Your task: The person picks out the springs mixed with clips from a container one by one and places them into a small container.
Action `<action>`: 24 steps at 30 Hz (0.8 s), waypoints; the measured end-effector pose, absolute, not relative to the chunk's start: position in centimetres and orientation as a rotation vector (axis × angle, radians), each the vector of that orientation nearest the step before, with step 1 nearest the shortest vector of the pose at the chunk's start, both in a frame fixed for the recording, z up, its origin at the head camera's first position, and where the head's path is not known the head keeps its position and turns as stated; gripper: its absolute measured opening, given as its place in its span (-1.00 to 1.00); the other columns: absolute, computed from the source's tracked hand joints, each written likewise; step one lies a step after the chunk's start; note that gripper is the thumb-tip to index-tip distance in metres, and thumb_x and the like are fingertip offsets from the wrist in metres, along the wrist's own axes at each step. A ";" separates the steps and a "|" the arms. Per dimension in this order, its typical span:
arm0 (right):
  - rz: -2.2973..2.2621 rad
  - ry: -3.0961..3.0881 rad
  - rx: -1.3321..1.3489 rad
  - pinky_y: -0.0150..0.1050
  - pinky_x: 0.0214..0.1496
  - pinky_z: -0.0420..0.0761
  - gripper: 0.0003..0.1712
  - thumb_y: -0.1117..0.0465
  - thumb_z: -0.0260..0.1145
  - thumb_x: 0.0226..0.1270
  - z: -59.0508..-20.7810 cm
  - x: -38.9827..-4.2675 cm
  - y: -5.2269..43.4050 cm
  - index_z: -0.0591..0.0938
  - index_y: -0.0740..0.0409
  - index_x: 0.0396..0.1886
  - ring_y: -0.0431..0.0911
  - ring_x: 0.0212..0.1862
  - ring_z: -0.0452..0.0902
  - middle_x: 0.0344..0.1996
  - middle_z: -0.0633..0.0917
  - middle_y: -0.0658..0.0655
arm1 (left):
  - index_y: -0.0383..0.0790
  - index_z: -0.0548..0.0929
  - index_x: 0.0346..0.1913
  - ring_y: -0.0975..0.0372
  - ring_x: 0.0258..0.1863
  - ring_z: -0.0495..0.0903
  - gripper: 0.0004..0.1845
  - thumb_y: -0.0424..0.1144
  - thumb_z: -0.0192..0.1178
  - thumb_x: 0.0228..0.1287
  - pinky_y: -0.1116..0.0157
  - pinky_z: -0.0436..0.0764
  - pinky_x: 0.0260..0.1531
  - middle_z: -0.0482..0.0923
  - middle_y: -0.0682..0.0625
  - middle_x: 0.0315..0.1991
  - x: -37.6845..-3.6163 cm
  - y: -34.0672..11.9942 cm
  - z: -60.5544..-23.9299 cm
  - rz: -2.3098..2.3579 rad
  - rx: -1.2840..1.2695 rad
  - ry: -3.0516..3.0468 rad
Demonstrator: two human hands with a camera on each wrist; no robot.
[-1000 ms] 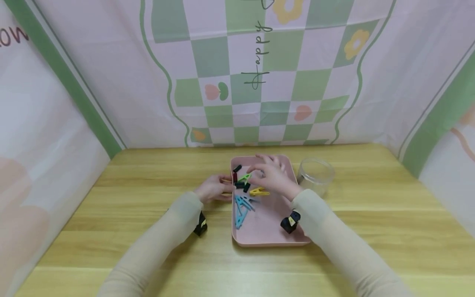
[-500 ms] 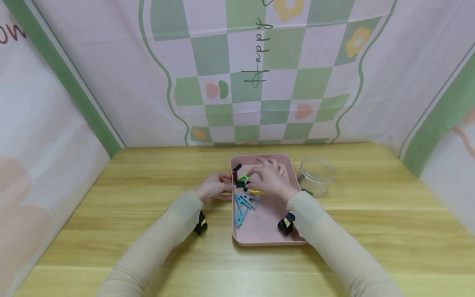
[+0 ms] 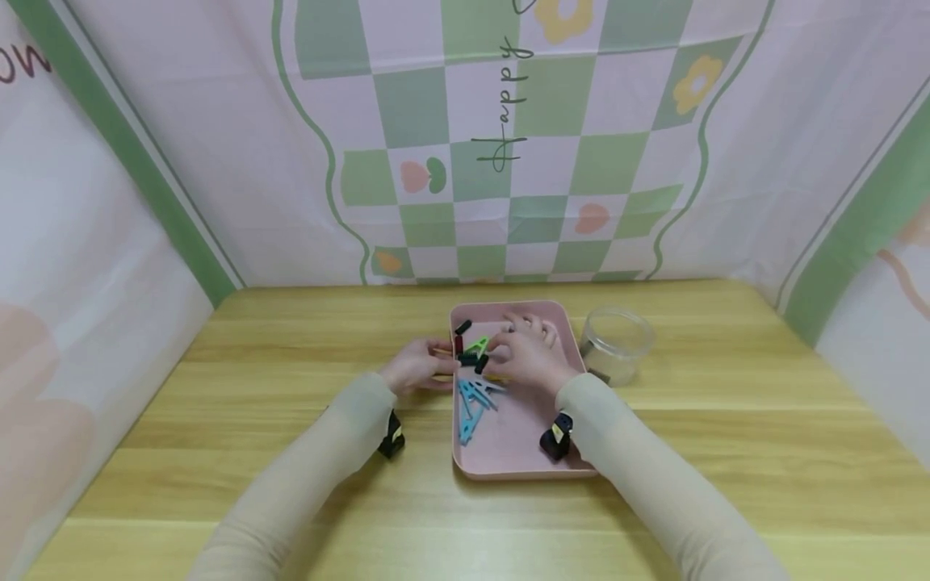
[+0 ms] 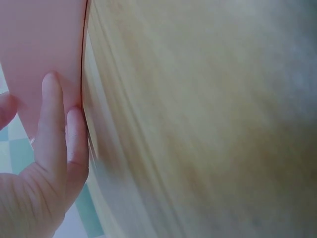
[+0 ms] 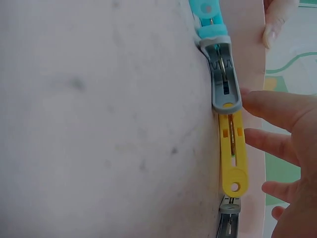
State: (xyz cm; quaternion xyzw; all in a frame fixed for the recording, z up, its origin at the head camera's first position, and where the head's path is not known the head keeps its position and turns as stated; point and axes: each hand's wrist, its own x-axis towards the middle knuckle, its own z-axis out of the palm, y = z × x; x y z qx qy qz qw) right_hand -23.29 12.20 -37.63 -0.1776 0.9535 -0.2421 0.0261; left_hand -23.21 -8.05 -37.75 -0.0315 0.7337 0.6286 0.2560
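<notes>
Your right hand (image 3: 529,355) has slid a little to the left since a moment ago and now covers the yellow clip (image 5: 233,153) in the head view. From the wrist you can see that clip lying flat on the pink tray (image 3: 519,452), with your fingers (image 5: 277,110) held loosely just over it and a fingertip at the end of the gray clip (image 5: 224,74) next to it; the grip is not closed on anything. Your left hand (image 3: 420,369) has stayed where it was, with straight fingers (image 4: 53,119) pressed on the left edge of the tray. The tray sits in the middle of a light wooden tabletop (image 3: 254,387). Behind it hangs a cloth wall (image 3: 508,121) with green and white squares, flowers and hearts. In the tray you also have blue clips (image 3: 471,403), a green clip (image 3: 476,347) and some black clips (image 3: 462,328) near the far left corner. A clear round jar (image 3: 617,343) stands just to the right of the tray, and I cannot tell what is inside it.
</notes>
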 end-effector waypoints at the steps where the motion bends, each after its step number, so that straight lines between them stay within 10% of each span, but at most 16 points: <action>1: -0.747 2.948 -0.541 0.31 0.33 -0.22 -0.64 -0.03 0.42 0.07 -37.7 -23.3 12.2 0.69 0.01 -0.15 0.29 0.43 -0.19 0.46 0.13 0.24 | -0.41 0.29 0.29 0.02 -0.01 0.57 -0.48 -0.45 0.12 0.30 0.22 0.70 -0.10 0.44 -0.31 0.14 -23.2 -8.1 -37.7 1.706 -0.086 1.993; 24: -0.741 2.931 -0.485 0.30 0.35 -0.29 -0.62 -0.02 0.42 0.02 -38.3 -23.5 11.3 0.71 0.07 -0.18 0.29 0.44 -0.23 0.41 0.22 0.31 | -0.39 0.28 0.30 0.02 -0.01 0.56 -0.48 -0.45 0.12 0.30 0.21 0.68 -0.05 0.41 -0.31 0.14 -23.1 -7.9 -37.6 1.692 -0.091 1.994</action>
